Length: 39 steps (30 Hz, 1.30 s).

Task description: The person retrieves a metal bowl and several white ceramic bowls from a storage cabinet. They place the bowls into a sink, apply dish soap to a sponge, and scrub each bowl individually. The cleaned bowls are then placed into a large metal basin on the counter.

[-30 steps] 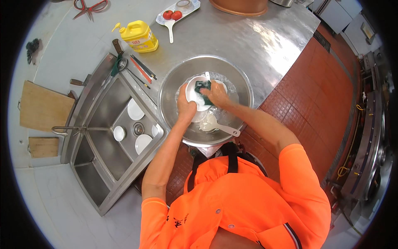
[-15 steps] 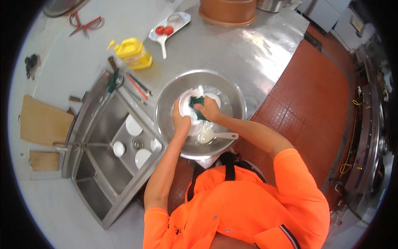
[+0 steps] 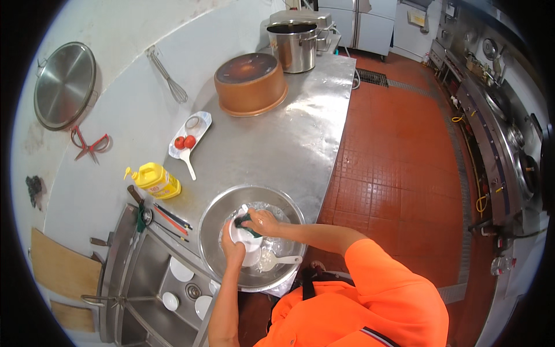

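Probably slippery, the bowl [image 3: 238, 233] is held by its left rim in the left hand [image 3: 233, 251]; a pad [image 3: 241, 221], in the right hand [image 3: 263, 222].

green scrubber [image 3: 241, 221] partly behind right hand [image 3: 264, 222], sink [image 3: 143, 272] cut off below

The short-sleeved shirt [image 3: 393, 289] is bright orange, with black-and-white trim [image 3: 379, 336].

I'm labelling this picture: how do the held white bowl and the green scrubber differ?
The white bowl is smooth and rounded; the green scrubber is dark and irregular. The left hand grips the bowl; the right hand holds the scrubber. Both are held over the steel basin.
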Motion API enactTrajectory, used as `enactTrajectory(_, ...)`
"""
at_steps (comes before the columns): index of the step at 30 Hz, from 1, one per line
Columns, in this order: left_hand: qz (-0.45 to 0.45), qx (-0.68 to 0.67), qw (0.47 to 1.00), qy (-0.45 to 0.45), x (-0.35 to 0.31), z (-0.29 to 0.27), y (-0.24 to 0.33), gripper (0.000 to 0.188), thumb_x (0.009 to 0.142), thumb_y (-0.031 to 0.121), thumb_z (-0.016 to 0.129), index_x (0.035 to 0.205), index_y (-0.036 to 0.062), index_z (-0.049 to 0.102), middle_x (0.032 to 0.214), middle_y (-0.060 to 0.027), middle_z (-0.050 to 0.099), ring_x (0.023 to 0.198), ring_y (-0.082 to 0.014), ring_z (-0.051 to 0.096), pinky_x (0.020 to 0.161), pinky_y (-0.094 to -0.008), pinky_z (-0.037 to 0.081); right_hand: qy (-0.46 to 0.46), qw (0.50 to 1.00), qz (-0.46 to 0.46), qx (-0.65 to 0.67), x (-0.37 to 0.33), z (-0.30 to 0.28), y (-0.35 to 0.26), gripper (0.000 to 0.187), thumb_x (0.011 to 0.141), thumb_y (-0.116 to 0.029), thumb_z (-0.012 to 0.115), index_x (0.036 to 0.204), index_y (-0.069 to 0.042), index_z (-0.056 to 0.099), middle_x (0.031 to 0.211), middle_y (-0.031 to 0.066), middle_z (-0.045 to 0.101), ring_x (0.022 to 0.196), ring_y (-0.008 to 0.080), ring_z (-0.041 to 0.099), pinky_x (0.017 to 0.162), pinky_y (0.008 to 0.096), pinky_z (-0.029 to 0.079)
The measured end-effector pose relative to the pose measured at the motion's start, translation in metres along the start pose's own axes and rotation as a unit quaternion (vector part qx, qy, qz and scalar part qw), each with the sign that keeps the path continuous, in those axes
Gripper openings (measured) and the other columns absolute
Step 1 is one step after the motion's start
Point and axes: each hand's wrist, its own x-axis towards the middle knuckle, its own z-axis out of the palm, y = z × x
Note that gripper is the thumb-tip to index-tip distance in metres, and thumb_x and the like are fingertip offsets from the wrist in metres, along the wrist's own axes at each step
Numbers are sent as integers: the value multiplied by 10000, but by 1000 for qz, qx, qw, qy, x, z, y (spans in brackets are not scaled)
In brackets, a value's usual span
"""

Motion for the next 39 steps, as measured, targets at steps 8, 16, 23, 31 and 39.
enactTrajectory(8,-68,-95,986,121,1,12,34,624,626,-130,401,1227,20,479,1088,-129,586,1062,-242,552,928,-307,400,-38,914,298,272,-12,17,-27,452,772,-320,670,964,68,540,755,233,630,740,377,632,669,442,484)
enactTrajectory(16,-75,-71,992,-73,5,-10,31,642,619,-124,372,1229,33,490,1145,-133,568,1097,-239,534,944,-304,387,-41,996,-24,-75,16,-23,-7,454,788,-401,638,963,11,562,793,258,624,798,440,600,700,489,478)
enactTrajectory(23,-66,-132,979,143,-8,19,30,670,608,-127,374,1254,34,450,1129,-138,554,1102,-245,523,958,-306,375,-52,884,350,305,-21,9,-38,361,775,-257,683,858,81,590,747,190,627,723,277,631,650,400,477)
enactTrajectory(31,-79,29,987,-135,2,-17,40,657,591,-83,398,1226,42,509,1092,-162,611,1082,-276,563,938,-331,404,-85,988,-100,-86,11,-30,-9,416,796,-349,658,916,37,560,766,256,617,773,421,604,666,463,473)
enactTrajectory(39,-100,-143,964,202,-13,23,19,666,603,-117,398,1246,42,468,1105,-145,597,1084,-267,551,945,-323,399,-84,883,349,302,-20,2,-46,381,792,-253,660,872,114,594,695,207,611,679,253,625,613,417,477)
